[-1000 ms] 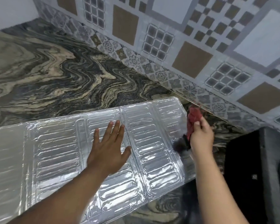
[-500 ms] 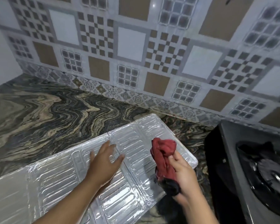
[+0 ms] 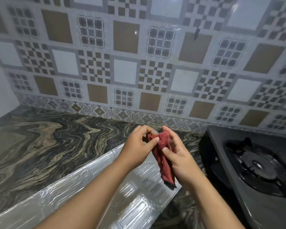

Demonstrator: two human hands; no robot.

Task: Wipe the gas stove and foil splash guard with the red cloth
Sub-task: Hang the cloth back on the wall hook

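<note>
Both my hands hold the red cloth point(image 3: 163, 156) in the air above the foil splash guard point(image 3: 69, 194). My left hand point(image 3: 139, 144) pinches the cloth's upper left corner. My right hand point(image 3: 178, 156) grips the bunched top, and the rest of the cloth hangs down to a dark hem. The silver embossed splash guard lies flat on the marbled counter point(image 3: 45, 142), running from the lower left to below my hands. The grey gas stove point(image 3: 254, 204) with its black burner point(image 3: 257, 167) sits at the right.
A patterned tile wall point(image 3: 139, 63) rises behind the counter. A white wall point(image 3: 0, 90) closes the left side. A narrow strip of counter separates the splash guard from the stove's left edge.
My left hand lifted off the splash guard and came up to the cloth. My right hand raised the cloth from the guard's right end. The view tilted up and right, showing the stove.
</note>
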